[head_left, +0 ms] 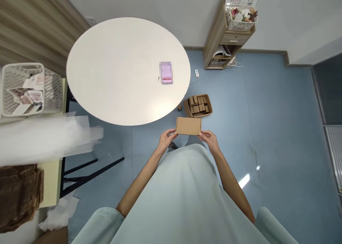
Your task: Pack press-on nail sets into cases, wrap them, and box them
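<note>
Box (188, 125) near white table (114, 69), blue floor (227, 112)

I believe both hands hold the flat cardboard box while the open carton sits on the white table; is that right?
No: the head view shows the open carton on the blue floor, not the white table. The left hand and right hand do hold the flat cardboard box.

We note an apparent packing room: translucent packaging (45, 139) stacked frame left, carton (186, 109) of small boxes (202, 108) near centre.

Smooth matt cardboard box (188, 125), glossy floor (288, 130)
</note>
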Demonstrator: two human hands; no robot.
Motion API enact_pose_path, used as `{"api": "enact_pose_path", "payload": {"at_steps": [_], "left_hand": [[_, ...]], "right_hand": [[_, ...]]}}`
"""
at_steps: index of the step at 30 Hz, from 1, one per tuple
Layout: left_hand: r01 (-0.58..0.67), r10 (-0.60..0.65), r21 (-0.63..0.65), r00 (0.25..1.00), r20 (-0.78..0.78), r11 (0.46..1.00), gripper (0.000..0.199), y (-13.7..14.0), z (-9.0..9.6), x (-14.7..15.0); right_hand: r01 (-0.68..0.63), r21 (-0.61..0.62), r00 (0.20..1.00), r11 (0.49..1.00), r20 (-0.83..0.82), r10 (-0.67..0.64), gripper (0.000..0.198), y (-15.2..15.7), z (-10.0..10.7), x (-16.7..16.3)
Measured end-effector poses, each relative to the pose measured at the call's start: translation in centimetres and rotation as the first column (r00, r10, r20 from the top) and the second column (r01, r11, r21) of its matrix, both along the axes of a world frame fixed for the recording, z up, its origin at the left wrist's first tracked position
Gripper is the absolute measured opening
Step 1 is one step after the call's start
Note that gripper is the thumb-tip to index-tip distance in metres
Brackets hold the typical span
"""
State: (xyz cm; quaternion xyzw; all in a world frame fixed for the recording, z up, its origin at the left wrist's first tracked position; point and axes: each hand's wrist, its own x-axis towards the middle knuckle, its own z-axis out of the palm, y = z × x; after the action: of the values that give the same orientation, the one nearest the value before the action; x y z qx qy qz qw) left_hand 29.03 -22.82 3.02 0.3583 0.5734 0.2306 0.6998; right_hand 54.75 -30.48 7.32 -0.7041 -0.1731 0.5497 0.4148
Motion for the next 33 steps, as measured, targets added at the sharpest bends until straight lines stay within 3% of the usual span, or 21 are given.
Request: {"api": "enact_pose_path", "payload": {"at_steps": [5, 11, 17, 22, 25, 29, 33], "left_hand": [[0.094, -0.094, -0.008, 0.995, -0.045, 0.996, 0.054, 3.5, -2.3, 7.3], [0.105, -0.114, -0.092, 0.989, -0.099, 0.990, 0.054, 8.2, -6.4, 19.1], [0.084, -0.116, -0.132, 0.957, -0.264, 0.988, 0.054, 11.1, -10.0, 29.4], [0.123, -0.166, -0.152, 0.935, -0.312, 0.981, 0.051, 13.8, -12.4, 33.0], [0.120, -0.168, -0.187, 0.948, -0.269, 0.975, 0.048, 16.0, -14.1, 34.2], [0.121, -0.153, -0.181, 0.972, -0.177, 0.976, 0.042, 19.2, -17.6, 35.4], [0.144, -0.167, -0.152, 0.975, -0.149, 0.978, 0.041, 22.2, -22.7, 36.2]], "right_hand": [[0.051, -0.014, 0.999, 0.999, -0.010, -0.051, 0.054, 2.2, -1.1, 6.9], [0.049, -0.063, 0.999, 0.997, 0.027, -0.048, 0.062, 8.2, -3.3, 17.6], [-0.142, -0.198, 0.966, 0.970, 0.185, 0.179, 0.040, 14.4, -6.1, 25.4], [-0.211, -0.273, 0.909, 0.938, 0.298, 0.292, 0.034, 18.6, -9.3, 27.4], [-0.203, -0.310, 0.883, 0.929, 0.352, 0.311, 0.032, 21.0, -12.3, 27.2], [-0.185, -0.335, 0.830, 0.924, 0.450, 0.329, 0.029, 24.2, -18.1, 25.9], [-0.190, -0.345, 0.785, 0.919, 0.509, 0.353, 0.027, 27.2, -25.9, 24.4]]}}
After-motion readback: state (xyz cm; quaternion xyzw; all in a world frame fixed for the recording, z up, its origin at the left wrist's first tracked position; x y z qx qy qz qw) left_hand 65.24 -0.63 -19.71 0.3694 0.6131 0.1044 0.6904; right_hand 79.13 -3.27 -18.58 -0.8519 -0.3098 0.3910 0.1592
